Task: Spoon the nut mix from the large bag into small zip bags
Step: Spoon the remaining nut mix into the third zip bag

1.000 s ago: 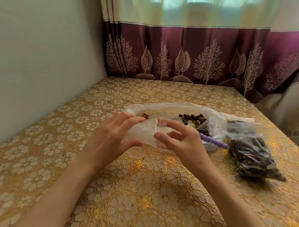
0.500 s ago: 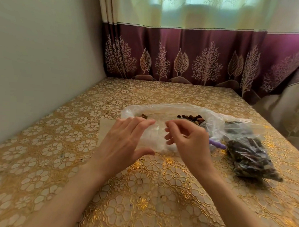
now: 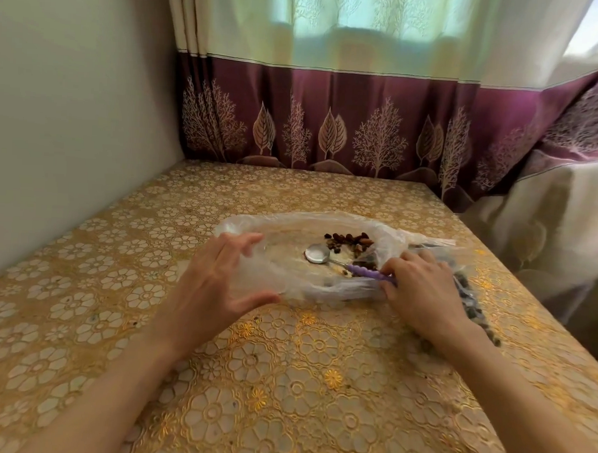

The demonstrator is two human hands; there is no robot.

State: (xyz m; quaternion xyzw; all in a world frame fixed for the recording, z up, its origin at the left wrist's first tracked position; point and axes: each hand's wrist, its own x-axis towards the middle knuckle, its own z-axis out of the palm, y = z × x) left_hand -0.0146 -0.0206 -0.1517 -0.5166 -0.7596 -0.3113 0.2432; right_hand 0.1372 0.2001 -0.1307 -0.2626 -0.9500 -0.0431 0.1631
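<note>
The right hand point(image 3: 421, 293), a second ago working with the left on a small clear bag, has moved across to grip the purple handle of the spoon point(image 3: 344, 262) lying in the large bag point(image 3: 290, 239). The left hand point(image 3: 219, 284), fingers spread wide, rests against the bag's near edge. Scooping looks about to start. On the desk point(image 3: 284, 379): one spoon, one large bag with few nuts point(image 3: 350, 240) left, one filled zip bag point(image 3: 472, 302).
</note>
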